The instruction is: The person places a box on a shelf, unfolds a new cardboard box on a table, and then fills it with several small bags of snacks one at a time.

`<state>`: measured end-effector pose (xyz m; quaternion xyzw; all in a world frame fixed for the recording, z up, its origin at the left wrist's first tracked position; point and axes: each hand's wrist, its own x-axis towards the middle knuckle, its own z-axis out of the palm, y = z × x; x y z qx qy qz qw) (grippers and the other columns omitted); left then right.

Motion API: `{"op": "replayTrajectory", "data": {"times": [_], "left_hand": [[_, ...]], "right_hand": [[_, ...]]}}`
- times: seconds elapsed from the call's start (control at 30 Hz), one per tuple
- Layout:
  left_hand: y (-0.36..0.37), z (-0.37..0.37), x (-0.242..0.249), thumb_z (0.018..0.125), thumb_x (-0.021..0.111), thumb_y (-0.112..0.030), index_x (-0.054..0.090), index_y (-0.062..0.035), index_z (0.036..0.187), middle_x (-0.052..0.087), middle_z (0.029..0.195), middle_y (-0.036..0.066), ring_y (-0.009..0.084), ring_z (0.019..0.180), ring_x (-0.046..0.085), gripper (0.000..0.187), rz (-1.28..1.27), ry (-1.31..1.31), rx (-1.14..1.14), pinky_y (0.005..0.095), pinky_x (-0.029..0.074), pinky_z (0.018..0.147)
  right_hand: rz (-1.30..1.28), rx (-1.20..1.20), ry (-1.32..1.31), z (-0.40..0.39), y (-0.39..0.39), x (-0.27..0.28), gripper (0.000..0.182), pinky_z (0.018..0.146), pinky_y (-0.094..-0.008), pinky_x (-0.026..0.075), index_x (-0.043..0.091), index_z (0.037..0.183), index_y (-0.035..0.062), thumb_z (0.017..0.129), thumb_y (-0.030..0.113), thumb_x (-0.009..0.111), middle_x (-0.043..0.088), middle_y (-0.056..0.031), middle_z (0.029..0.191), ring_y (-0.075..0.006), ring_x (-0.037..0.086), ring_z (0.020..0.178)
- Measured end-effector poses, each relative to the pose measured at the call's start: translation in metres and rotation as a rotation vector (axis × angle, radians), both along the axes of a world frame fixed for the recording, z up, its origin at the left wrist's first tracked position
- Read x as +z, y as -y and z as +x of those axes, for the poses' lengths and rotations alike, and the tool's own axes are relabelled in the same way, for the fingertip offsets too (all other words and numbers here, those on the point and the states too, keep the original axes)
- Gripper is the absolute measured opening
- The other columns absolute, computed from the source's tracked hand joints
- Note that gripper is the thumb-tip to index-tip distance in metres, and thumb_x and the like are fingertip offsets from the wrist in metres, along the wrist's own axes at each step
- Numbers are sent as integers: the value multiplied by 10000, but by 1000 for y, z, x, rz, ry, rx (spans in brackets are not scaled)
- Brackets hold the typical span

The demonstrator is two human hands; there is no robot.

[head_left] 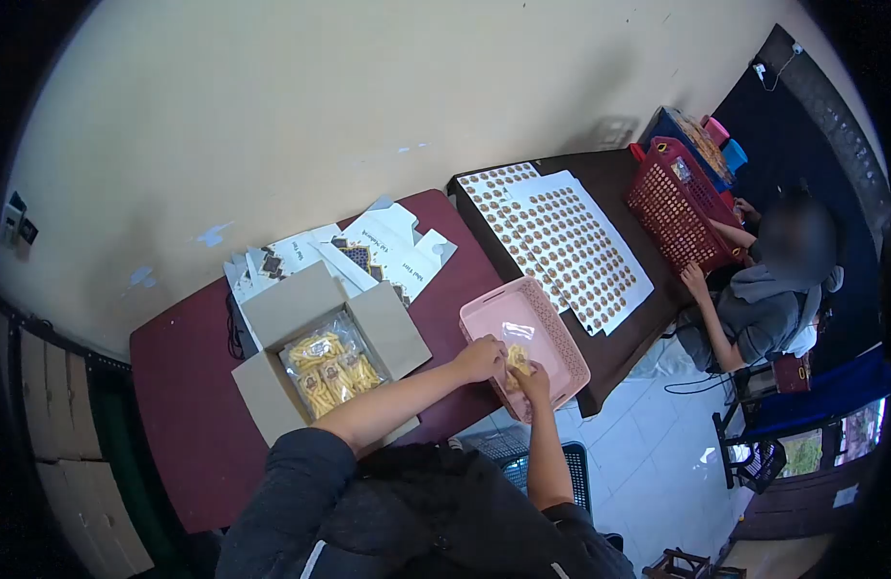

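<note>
One head-worn fisheye view looks steeply down from above the wearer's own shoulders, tilted clockwise. The desk (185, 386) sits close, running from eight toward two o'clock; the wall fills eleven o'clock, the floor four.

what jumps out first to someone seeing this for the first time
Both hands meet over the pink basket at the table edge: the left hand and right hand hold a clear snack bag. Left of it, an open carton holds more snack packs; sticker sheets cover the dark table beyond.
</note>
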<state>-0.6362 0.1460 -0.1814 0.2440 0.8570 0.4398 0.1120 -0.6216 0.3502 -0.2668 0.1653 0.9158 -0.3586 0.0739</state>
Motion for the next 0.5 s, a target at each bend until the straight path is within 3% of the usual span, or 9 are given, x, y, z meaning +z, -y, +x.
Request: {"op": "replayTrajectory", "data": {"times": [0.03, 0.07, 0.17, 0.23, 0.27, 0.33, 0.37, 0.43, 0.5], "left_hand": [[-1, 0, -2, 753, 504, -104, 605, -33, 873, 545, 1009, 181, 315, 1015, 495, 172, 0, -1, 2, 388, 423, 881], [0, 1, 2, 759, 508, -113, 609, -28, 874, 549, 993, 190, 324, 1015, 491, 175, 63, 13, 123, 385, 417, 889], [15, -14, 1, 758, 544, -126, 575, 3, 992, 466, 1101, 243, 369, 1017, 475, 269, 116, 3, 221, 385, 400, 913], [29, -14, 20, 738, 612, -122, 471, -12, 1117, 376, 1111, 267, 409, 949, 492, 419, 250, -225, 542, 418, 401, 892], [37, -14, 34, 738, 612, -122, 471, -12, 1117, 376, 1111, 267, 409, 949, 492, 419, 246, -230, 552, 418, 401, 892], [55, -10, 61, 739, 663, -151, 334, -16, 1214, 323, 1164, 256, 371, 963, 503, 594, 164, -457, 951, 393, 419, 868], [66, -6, 67, 739, 663, -151, 334, -16, 1214, 323, 1164, 256, 371, 963, 503, 594, 157, -462, 967, 393, 419, 868], [94, 3, 72, 767, 677, -192, 276, -19, 1244, 358, 1184, 230, 295, 1029, 493, 646, 872, 51, 859, 342, 438, 844], [121, 20, 63, 798, 661, -209, 315, -7, 1226, 451, 1142, 181, 218, 1035, 499, 586, 968, 56, 741, 303, 449, 826]], "right_hand": [[-224, -48, -12, -3, 12, -4, 745, 780, -367, 468, 516, 1065, -72, 603, 461, 754, 592, -236, 950, -307, 591, 883], [-224, -42, -14, -7, 27, 1, 745, 780, -367, 468, 516, 1065, -72, 603, 461, 754, 592, -236, 950, -307, 591, 883], [-466, 15, -302, -17, 83, 48, 617, 756, -323, 473, 486, 1080, -72, 658, 287, 756, 580, -198, 964, -244, 579, 880], [-649, -11, -381, -22, 119, 85, 583, 730, -288, 467, 412, 1134, -54, 679, 122, 732, 539, -153, 969, -204, 559, 860], [-654, 0, -380, -23, 134, 96, 583, 730, -288, 467, 412, 1134, -54, 679, 122, 732, 539, -153, 969, -204, 559, 860], [-792, 41, -475, -23, 164, 115, 621, 706, -276, 463, 346, 1175, -30, 686, 83, 713, 496, -129, 966, -184, 543, 837], [-800, 56, -469, -18, 178, 126, 621, 706, -276, 463, 346, 1175, -30, 686, 83, 713, 496, -129, 966, -184, 543, 837], [-855, 198, -469, -4, 204, 149, 623, 708, -279, 458, 328, 1185, -9, 692, 70, 700, 464, -113, 968, -172, 527, 830], [-833, 247, -402, 8, 222, 150, 621, 736, -285, 455, 331, 1189, -4, 689, 57, 694, 461, -119, 996, -175, 521, 865]]}}
